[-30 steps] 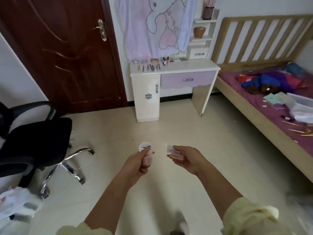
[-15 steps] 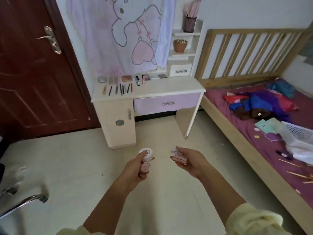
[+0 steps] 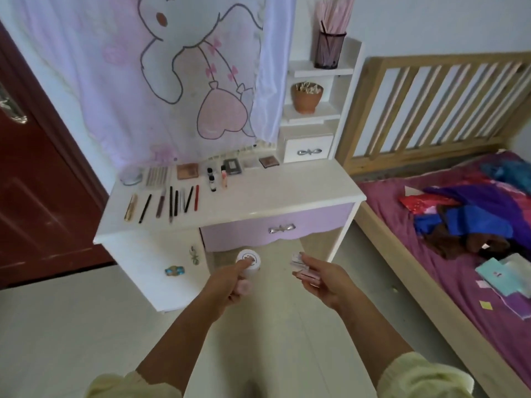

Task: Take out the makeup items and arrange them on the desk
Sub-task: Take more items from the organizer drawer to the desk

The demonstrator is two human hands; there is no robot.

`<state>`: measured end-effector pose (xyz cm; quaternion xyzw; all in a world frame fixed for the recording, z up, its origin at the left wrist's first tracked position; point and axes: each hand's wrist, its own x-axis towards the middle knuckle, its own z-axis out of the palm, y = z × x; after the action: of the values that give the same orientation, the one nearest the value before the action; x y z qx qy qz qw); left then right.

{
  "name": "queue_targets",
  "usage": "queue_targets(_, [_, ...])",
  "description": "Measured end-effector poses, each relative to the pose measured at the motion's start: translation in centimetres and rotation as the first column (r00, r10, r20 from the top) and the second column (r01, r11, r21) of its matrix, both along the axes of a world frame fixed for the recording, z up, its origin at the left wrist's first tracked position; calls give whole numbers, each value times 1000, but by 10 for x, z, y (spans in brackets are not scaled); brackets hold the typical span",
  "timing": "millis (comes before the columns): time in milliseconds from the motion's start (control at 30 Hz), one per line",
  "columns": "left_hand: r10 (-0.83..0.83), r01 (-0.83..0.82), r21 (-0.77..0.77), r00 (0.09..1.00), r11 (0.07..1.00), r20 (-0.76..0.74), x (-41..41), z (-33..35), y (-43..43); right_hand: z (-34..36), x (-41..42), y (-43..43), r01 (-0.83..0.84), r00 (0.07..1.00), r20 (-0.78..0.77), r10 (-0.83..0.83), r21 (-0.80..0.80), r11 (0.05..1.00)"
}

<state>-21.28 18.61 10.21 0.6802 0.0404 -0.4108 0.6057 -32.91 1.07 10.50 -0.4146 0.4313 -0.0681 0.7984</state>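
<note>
Facing a glossy white bench (image 3: 287, 193), with both forearms stretched out over pale, shiny floor tiles (image 3: 71, 326). Holding in the left grip (image 3: 227, 285) a small round white jar (image 3: 249, 261), fingers curled round its smooth side and thumb flat on the printed lid; also tucking something pale pink and rounded under those fingers, too blurred to name. Pinching in the right grip (image 3: 324, 280) a thin, flat, rectangular pink case (image 3: 304, 271), fingers curled beneath it. Keeping jar and case in the air, apart from each other, in front of the lilac drawer front (image 3: 275, 228) with its scalloped lower edge.

Laid out on the bench top: a row of slim pencils (image 3: 172, 202) and tubes side by side at the left, and behind them a round clear dish (image 3: 131, 176), flat square palettes (image 3: 187, 171) and small upright bottles (image 3: 212, 179) with dark caps.

Hung behind the bench, a thin pink-and-white cloth (image 3: 172, 81) with an outlined cartoon animal and a heart. On the small white shelves, a terracotta pot (image 3: 307, 97) of sticks below a dark mesh cup (image 3: 330, 50).

At the right, a bed (image 3: 402, 254) of pale slatted wood, with a purple sheet and crumpled blue and red fabric.
</note>
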Motion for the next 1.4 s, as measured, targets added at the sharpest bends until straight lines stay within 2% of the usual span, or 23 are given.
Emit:
queue_targets(167, [-64, 44, 142, 988, 989, 142, 100, 1, -73, -4, 95, -74, 16, 1000, -16, -16, -4, 1000])
queue_targets(367, [-119, 45, 226, 938, 973, 326, 187, -7, -140, -19, 188, -143, -38, 996, -79, 38, 5, 999])
queue_targets(533, [-225, 9, 409, 847, 912, 481, 256, -35, -194, -33, 269, -202, -157, 982, -104, 157, 14, 988])
queue_targets(633, [-365, -29, 571, 742, 821, 563, 286, -46, -225, -44, 309, -237, -238, 955, -191, 229, -29, 971])
queue_targets(800, [-615, -106, 792, 572, 601, 543, 340, -58, -279, -68, 377, -286, -302, 916, -281, 285, -17, 953])
queue_targets(1000, [-792, -142, 906, 445, 398, 417, 374, -82, -306, -100, 427, -295, -360, 889, -310, 338, -15, 933])
queue_targets(1067, [-827, -142, 918, 398, 371, 397, 383, -91, -315, -108, 440, -296, -355, 892, -322, 316, -69, 932])
queue_targets(1167, [-806, -122, 887, 376, 446, 457, 388, -98, -322, -116, 451, -302, -344, 891, -383, 243, -222, 912])
queue_targets(1233, [-845, -82, 904, 328, 419, 421, 391, -117, -328, -121, 456, -311, -412, 862, -447, 239, -342, 844])
queue_targets(1300, [-856, -42, 907, 313, 420, 411, 391, -132, -332, -124, 460, -320, -544, 801, -530, 280, -446, 711])
queue_targets(1400, [-837, -114, 886, 291, 450, 463, 392, -133, -332, -124, 466, -324, -684, 718, -590, 370, -500, 531])
